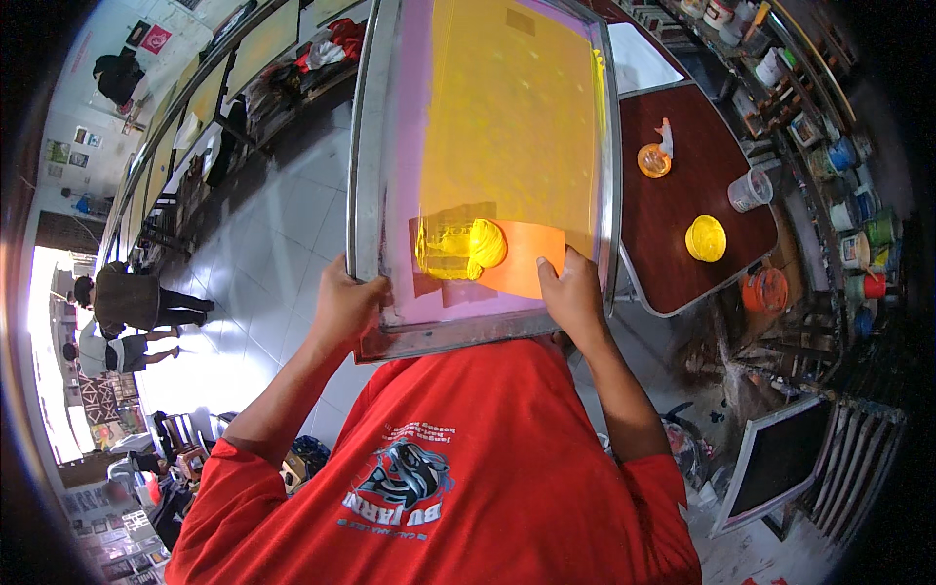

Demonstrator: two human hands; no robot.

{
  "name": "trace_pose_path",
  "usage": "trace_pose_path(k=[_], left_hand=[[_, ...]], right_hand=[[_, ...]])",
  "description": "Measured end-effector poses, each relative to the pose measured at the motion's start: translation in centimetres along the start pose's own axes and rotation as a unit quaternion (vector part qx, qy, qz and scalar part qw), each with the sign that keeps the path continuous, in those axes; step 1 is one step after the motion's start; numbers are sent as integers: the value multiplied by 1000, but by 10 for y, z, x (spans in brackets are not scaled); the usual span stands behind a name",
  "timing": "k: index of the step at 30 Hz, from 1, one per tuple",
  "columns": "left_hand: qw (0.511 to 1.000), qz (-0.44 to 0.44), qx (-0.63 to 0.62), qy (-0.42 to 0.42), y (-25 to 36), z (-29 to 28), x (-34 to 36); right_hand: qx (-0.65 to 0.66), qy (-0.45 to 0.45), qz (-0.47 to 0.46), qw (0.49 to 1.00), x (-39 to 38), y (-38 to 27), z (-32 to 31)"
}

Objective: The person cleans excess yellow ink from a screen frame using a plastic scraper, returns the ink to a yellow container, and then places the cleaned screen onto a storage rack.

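A metal-framed screen (502, 107) with yellow mesh and pink border stands before my red shirt. My left hand (348, 297) grips its lower left edge, fingers wrapped behind the frame. My right hand (575, 297) pinches a flexible orange scraper card (534, 263) at the screen's lower right, thumb on its front. A thick lump of yellow ink (485, 244) sits on the card's left part, beside a smeared yellow patch on the mesh.
Right, a dark red table (673, 273) holds a yellow tub (705, 237), clear cup (749, 190) and spray bottle (655, 159); shelves of containers stand beyond. People (132, 297) stand far left near long racks (210, 93). A framed screen (770, 458) leans lower right.
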State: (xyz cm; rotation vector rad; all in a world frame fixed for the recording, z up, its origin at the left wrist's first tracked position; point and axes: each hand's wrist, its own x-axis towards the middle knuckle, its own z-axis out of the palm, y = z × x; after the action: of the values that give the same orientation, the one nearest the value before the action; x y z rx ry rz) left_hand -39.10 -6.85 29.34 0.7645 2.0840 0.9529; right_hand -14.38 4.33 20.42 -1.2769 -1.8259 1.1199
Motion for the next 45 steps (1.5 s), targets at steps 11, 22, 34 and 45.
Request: trace_pose_path(k=[11,22,34,45], left_hand=[[1000,-18,0,11,9,1,-10],[999,10,38,9,10,3,-13],[995,23,-94,-37,-33,-1,16],[963,-7,-248,-103,-78,13,39]], right_hand=[[-15,-9,-23,1000,1,-28,12],[0,-35,-38,999,1,-47,24],[512,-53,196,835,-4,0,17],[554,157,117,809,-33,-8,-61]])
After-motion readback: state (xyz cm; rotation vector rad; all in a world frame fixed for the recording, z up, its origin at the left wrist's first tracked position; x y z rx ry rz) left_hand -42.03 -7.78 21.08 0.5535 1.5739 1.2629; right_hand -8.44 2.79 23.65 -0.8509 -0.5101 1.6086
